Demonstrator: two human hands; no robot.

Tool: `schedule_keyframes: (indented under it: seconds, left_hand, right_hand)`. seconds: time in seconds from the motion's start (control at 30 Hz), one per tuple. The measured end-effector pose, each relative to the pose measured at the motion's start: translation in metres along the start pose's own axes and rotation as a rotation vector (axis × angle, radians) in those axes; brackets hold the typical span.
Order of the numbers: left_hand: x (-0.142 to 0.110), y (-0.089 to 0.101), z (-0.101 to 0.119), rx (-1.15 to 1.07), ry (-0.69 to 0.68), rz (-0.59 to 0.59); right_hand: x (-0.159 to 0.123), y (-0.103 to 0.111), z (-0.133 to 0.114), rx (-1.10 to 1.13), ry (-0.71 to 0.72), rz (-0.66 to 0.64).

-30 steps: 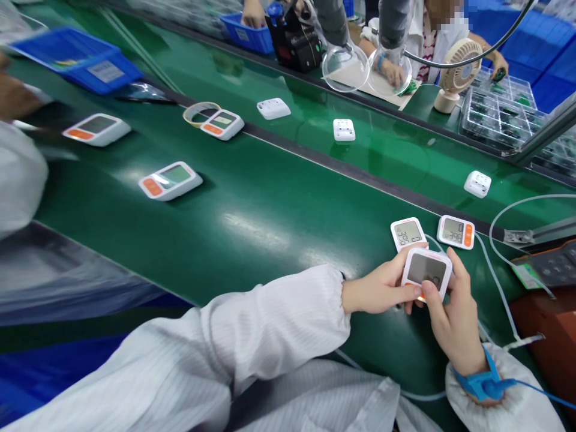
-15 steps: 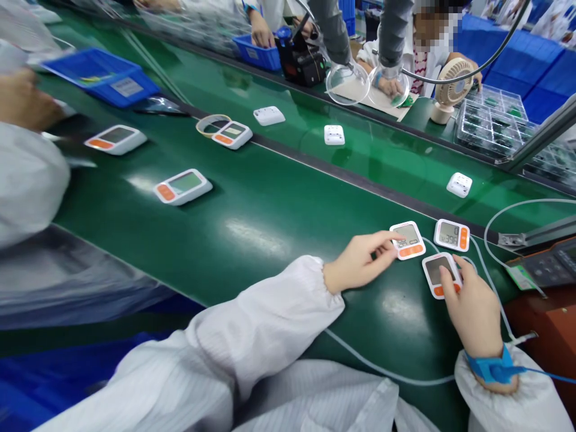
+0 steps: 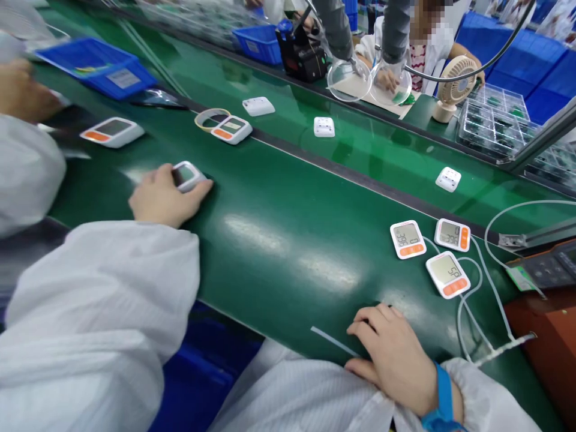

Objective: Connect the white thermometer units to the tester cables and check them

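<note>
Fingers and thumb of my left hand (image 3: 166, 197) are around a white blood pressure monitor (image 3: 186, 174) on the green bench; its buttons are hidden behind the hand. My right hand (image 3: 396, 357), with a blue wrist strap (image 3: 443, 396), is curled low over the near side of the bench. A thin pale air tube (image 3: 332, 340) runs in between its fingers and thumb. Beyond this hand lie three monitors with lit screens and orange buttons: one at left (image 3: 408, 240), one at back (image 3: 452, 234) and one in front (image 3: 448, 275) reading "SP". Tubes run from them.
More monitors lie to the left, one (image 3: 112, 132) near a co-worker's hand (image 3: 27, 93) and one (image 3: 231, 129) beside a tape roll (image 3: 211, 119). White units (image 3: 324, 126) sit on the far belt. A blue tray (image 3: 96, 67) stands far left, an orange-brown box (image 3: 546, 336) at right.
My left hand has left the right-hand monitors and reached far left onto another one. My right hand has come off the front monitor, down to the tube; that monitor's screen is now lit.
</note>
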State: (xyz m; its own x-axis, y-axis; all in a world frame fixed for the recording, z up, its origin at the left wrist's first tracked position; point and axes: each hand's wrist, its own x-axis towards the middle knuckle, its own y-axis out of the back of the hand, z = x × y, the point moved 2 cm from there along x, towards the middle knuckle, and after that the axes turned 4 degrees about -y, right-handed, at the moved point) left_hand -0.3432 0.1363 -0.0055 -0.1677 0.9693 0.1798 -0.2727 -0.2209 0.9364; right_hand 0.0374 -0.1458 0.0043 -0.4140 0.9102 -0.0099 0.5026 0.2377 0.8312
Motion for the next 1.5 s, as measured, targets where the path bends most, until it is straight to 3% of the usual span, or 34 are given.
schedule_keyframes:
  seconds: [0.07,0.13,0.23,0.37,0.5,0.7,0.77,0.83,0.93,1.1,1.37,1.5]
  left_hand:
    - [0.004,-0.001,-0.005,0.042,0.161,0.018]
    - [0.002,-0.003,0.004,0.074,0.186,0.048]
    - [-0.010,-0.008,0.032,0.026,-0.007,0.008]
    - [-0.036,-0.018,0.072,-0.215,-0.297,-0.051]
    - [-0.071,-0.034,0.126,-0.612,-0.538,-0.141]
    - [-0.163,-0.059,0.234,-1.319,-0.809,-0.488]
    - [-0.191,-0.062,0.263,-1.493,-0.851,-0.585]
    - [-0.208,-0.062,0.282,-1.601,-0.802,-0.655]
    - [-0.211,-0.058,0.291,-1.649,-0.738,-0.726]
    - [-0.200,-0.051,0.287,-1.600,-0.732,-0.766]
    - [-0.204,-0.051,0.288,-1.549,-0.710,-0.801]
    - [-0.204,-0.053,0.288,-1.554,-0.774,-0.783]
  right_hand:
    - [0.001,-0.002,0.001,-0.023,0.027,-0.009]
    - [0.002,-0.002,0.004,-0.021,0.047,-0.001]
    - [0.002,0.002,0.013,0.093,0.005,0.100]
    - [0.001,0.014,0.025,0.287,-0.025,0.308]
    - [-0.001,0.031,0.031,0.274,-0.012,0.468]
    - [-0.009,0.053,0.040,0.114,-0.181,0.768]
    - [-0.013,0.058,0.043,0.094,-0.202,0.831]
    - [-0.016,0.061,0.046,0.054,-0.237,0.875]
    - [-0.016,0.065,0.047,0.003,-0.228,0.882]
    - [-0.009,0.064,0.043,0.051,-0.113,0.789]
    - [-0.010,0.063,0.041,0.026,-0.129,0.790]
    - [-0.010,0.063,0.041,0.017,-0.139,0.780]
